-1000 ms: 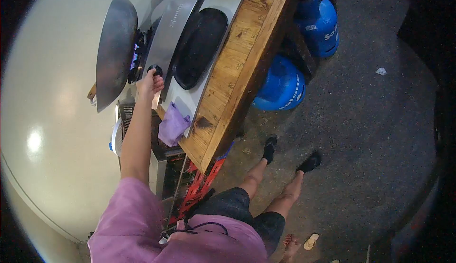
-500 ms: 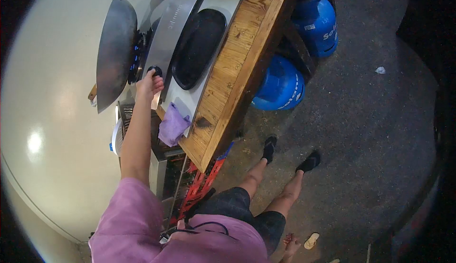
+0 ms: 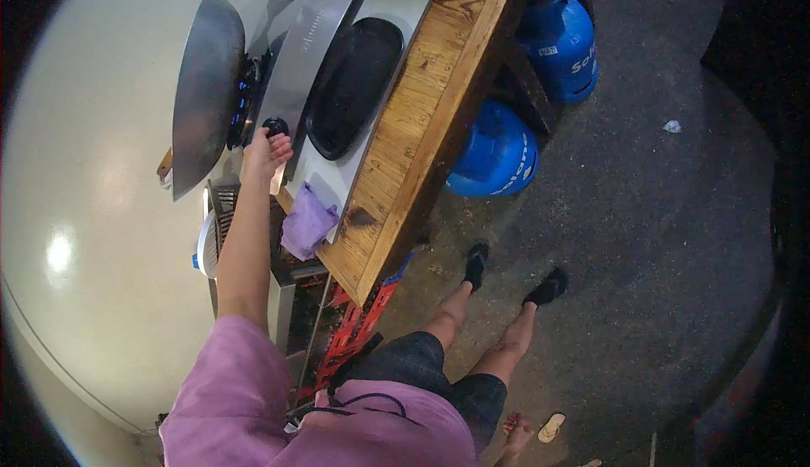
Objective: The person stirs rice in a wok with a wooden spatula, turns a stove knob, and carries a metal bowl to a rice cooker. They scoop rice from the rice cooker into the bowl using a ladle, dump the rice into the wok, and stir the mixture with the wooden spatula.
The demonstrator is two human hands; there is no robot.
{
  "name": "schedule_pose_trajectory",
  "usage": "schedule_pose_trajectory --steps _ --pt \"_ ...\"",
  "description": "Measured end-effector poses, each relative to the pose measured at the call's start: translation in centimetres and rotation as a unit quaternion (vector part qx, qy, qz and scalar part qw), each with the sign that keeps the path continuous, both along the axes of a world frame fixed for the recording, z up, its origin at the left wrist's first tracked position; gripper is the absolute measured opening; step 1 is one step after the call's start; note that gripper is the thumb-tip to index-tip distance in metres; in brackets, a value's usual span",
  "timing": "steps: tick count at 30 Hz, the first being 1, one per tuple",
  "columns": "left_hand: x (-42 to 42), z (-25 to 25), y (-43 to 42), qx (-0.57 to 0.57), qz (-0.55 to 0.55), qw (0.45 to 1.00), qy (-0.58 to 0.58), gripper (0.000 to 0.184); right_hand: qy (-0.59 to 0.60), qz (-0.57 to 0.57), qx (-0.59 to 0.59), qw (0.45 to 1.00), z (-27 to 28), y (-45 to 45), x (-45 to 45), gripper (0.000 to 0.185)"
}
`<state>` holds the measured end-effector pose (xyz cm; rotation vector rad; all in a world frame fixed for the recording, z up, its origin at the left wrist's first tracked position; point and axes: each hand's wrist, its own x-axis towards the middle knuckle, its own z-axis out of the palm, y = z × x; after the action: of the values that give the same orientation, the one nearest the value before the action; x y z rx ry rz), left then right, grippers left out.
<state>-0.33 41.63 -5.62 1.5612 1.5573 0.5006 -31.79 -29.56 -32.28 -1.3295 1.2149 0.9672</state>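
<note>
My left hand (image 3: 267, 153) is at the front of a stainless steel gas stove (image 3: 297, 53). Its thumb and forefinger close on a black stove knob (image 3: 274, 126), with the other fingers loosely extended. Blue flames (image 3: 240, 100) burn on the burner, and a large metal wok (image 3: 205, 100) sits over them. Beside the stove lies a black oval plate (image 3: 354, 87). A purple cloth (image 3: 309, 222) is near my left wrist, at the counter's end. Low at my side hangs my right hand (image 3: 516, 430), its fingers apart and slightly bent, with nothing visible in them.
A wooden counter edge (image 3: 422, 104) runs along the stove. Two blue gas cylinders (image 3: 498, 151) stand beneath it. Red crates (image 3: 359, 332) are below the near end. On the dark floor (image 3: 641, 239) lie a slipper (image 3: 551, 427) and a white scrap (image 3: 672, 126).
The fingers of my left hand have spread a little and the hand has turned slightly at the knob. The wok, plate and cloth have stayed put.
</note>
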Motion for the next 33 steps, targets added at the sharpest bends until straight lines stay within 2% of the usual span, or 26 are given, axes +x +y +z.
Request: schedule_pose_trajectory --steps 4,10,13,16,19,28,33 --pt "0.0 0.0 0.1 -0.008 0.010 1.000 -0.016 0.038 -0.008 -0.008 -0.016 1.000 0.6 0.6 0.5 0.022" --pt "-0.2 -0.2 0.6 -0.019 0.017 0.999 -0.035 0.037 -0.025 -0.081 0.052 0.995 -1.1 -0.5 -1.4 0.021" --pt "-0.1 -0.3 0.6 -0.012 0.016 0.999 -0.029 0.037 -0.029 -0.058 0.041 0.997 -0.8 -0.3 -1.2 0.022" --pt "0.0 -0.3 0.3 0.006 0.006 1.000 -0.011 0.035 -0.031 -0.081 0.032 0.996 0.5 0.4 -0.2 0.022" --pt "0.4 0.2 -0.5 0.029 -0.010 0.999 0.023 0.034 -0.015 -0.070 -0.014 0.997 1.3 1.1 0.8 0.023" --pt "0.8 0.6 -1.2 0.040 -0.019 0.998 0.043 0.034 -0.071 -0.070 0.017 0.995 0.1 0.2 -0.7 0.025" --pt "0.7 0.6 -0.9 0.038 -0.020 0.998 0.053 0.034 -0.038 -0.053 -0.010 0.998 0.2 0.3 -0.2 0.021"
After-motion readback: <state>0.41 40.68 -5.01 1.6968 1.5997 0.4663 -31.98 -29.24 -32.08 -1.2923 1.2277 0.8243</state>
